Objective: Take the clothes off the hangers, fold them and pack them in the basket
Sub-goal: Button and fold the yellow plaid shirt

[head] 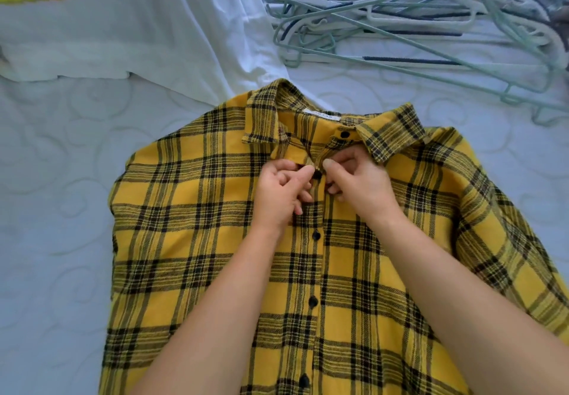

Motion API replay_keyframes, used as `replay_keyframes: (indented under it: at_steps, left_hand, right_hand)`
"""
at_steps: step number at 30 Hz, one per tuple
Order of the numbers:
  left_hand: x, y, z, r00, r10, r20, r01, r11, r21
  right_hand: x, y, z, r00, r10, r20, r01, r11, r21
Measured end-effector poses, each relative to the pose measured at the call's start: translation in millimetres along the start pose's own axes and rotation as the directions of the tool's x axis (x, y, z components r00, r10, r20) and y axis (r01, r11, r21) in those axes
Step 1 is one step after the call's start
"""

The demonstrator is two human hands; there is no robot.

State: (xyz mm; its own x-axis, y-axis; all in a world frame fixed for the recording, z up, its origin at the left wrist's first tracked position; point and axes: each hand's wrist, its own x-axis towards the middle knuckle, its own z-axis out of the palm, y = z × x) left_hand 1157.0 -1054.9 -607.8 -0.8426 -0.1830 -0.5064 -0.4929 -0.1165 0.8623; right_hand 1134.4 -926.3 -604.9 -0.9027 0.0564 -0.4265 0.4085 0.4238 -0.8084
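left hand [281, 193] and right hand [354, 182] pinch the placket of the yellow plaid shirt [191, 240], flat on the bed [61, 179], buttoning below the collar. hangers [415, 19] piled at one o'clock. next, likely: smooth, then fold.

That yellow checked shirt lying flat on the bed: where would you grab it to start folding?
Probably at the two shoulder seams of the yellow checked shirt, coming from above. It lies front up, spread flat, collar away from the person, so both shoulders are exposed. For now the left hand and right hand pinch the placket at the second button.
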Motion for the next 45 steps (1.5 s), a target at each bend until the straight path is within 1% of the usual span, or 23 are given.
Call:
replay_keyframes:
  at_steps: [1, 2, 4, 5, 7, 9, 11, 13, 14, 16, 17, 18, 20, 23, 26, 28, 30, 32, 35, 38, 40, 42, 45]
  left_hand:
    - [1, 4, 0, 0.997, -0.022, -0.075, 0.016, 0.997, -0.072]
    - [2, 9, 1, 0.988, -0.017, -0.156, 0.004, 0.996, -0.085]
    - [7, 20, 1, 0.961, 0.067, -0.269, -0.066, 0.998, 0.015]
    - [10, 26, 1, 0.950, 0.105, -0.293, -0.091, 0.994, 0.061]
    - [16, 37, -1, 0.944, 0.120, -0.309, -0.098, 0.992, 0.085]
    - [17, 43, -5, 0.957, 0.096, -0.275, -0.074, 0.993, 0.088]
    - [15, 44, -7, 0.975, 0.070, -0.209, -0.035, 0.986, 0.165]
    - [12, 45, -8, 0.986, 0.032, -0.163, -0.002, 0.983, 0.182]
    - [11, 47, -8, 0.987, 0.023, -0.157, 0.003, 0.987, 0.158]
    - [8, 52, -8, 0.988, 0.012, -0.152, 0.002, 0.996, 0.087]
    - [7, 56, -9, 0.989, 0.005, -0.146, 0.004, 0.998, 0.061]
    - [5, 58, -9, 0.991, -0.009, -0.135, 0.014, 0.999, 0.040]
    - [1, 62, -8, 0.994, -0.068, -0.082, 0.068, 0.998, 0.004]
    - [-15, 72, -7, 0.985, -0.171, 0.026, 0.173, 0.981, -0.090]
    - [-32, 76, -2, 0.981, -0.182, 0.065, 0.189, 0.975, -0.114]
    - [-47, 85, 2, 0.987, -0.153, 0.047, 0.157, 0.984, -0.086]
    - [-61, 97, 3, 0.994, -0.108, 0.028, 0.109, 0.994, -0.020]
    - [-73, 108, 3, 0.994, -0.096, 0.043, 0.096, 0.995, -0.005]
    - [-95, 120, 4, 0.986, -0.143, 0.088, 0.147, 0.988, -0.046]
    - [-112, 129, 1, 0.967, -0.219, 0.131, 0.236, 0.962, -0.137]
    - [-121, 134, -2, 0.959, -0.234, 0.158, 0.262, 0.948, -0.182]
    - [-128, 139, -4, 0.962, -0.229, 0.149, 0.254, 0.951, -0.175]
    - [-137, 142, -3, 0.977, -0.200, 0.079, 0.206, 0.974, -0.088]
  right_hand:
    - [-3, -1, -2, 0.996, -0.066, -0.064, 0.065, 0.998, -0.012]
    - [-4, -3, -5, 0.987, -0.114, -0.117, 0.113, 0.993, -0.017]
    - [0, -11, -11, 0.976, -0.150, -0.159, 0.152, 0.988, 0.002]
    - [3, -15, -12, 0.976, -0.150, -0.161, 0.153, 0.988, 0.008]
    - [13, -22, -11, 0.977, -0.120, -0.179, 0.127, 0.991, 0.029]
    - [24, -27, -10, 0.975, -0.058, -0.214, 0.071, 0.996, 0.053]
    - [33, -28, -10, 0.969, 0.007, -0.246, 0.018, 0.995, 0.098]
    - [42, -30, -13, 0.963, 0.050, -0.266, -0.026, 0.995, 0.093]
    - [47, -31, -14, 0.965, 0.059, -0.257, -0.050, 0.998, 0.041]
    - [53, -32, -15, 0.976, 0.045, -0.211, -0.083, 0.980, -0.178]
    - [52, -35, -15, 0.980, 0.032, -0.194, -0.083, 0.962, -0.259]
    - [50, -39, -15, 0.984, 0.014, -0.177, -0.066, 0.954, -0.294]
    - [40, -48, -18, 0.989, -0.040, -0.145, 0.004, 0.970, -0.244]
    - [2, -68, -26, 0.990, -0.124, -0.072, 0.117, 0.989, -0.085]
    - [-28, -78, -30, 0.986, -0.168, 0.016, 0.169, 0.985, -0.029]
    - [-45, -86, -37, 0.987, -0.160, 0.012, 0.159, 0.987, 0.027]
    - [-58, -95, -46, 0.990, -0.141, 0.022, 0.139, 0.988, 0.074]
    - [-70, -101, -51, 0.989, -0.143, 0.032, 0.142, 0.989, 0.049]
    - [-88, -113, -59, 0.989, -0.147, 0.026, 0.147, 0.989, 0.019]
    - [-105, -121, -65, 0.991, -0.133, 0.027, 0.132, 0.990, 0.041]
    - [-115, -126, -68, 0.993, -0.111, 0.029, 0.110, 0.992, 0.061]
    - [-123, -130, -68, 0.995, -0.090, 0.033, 0.087, 0.993, 0.073]
    - [-133, -134, -66, 0.998, -0.057, 0.020, 0.056, 0.997, 0.043]
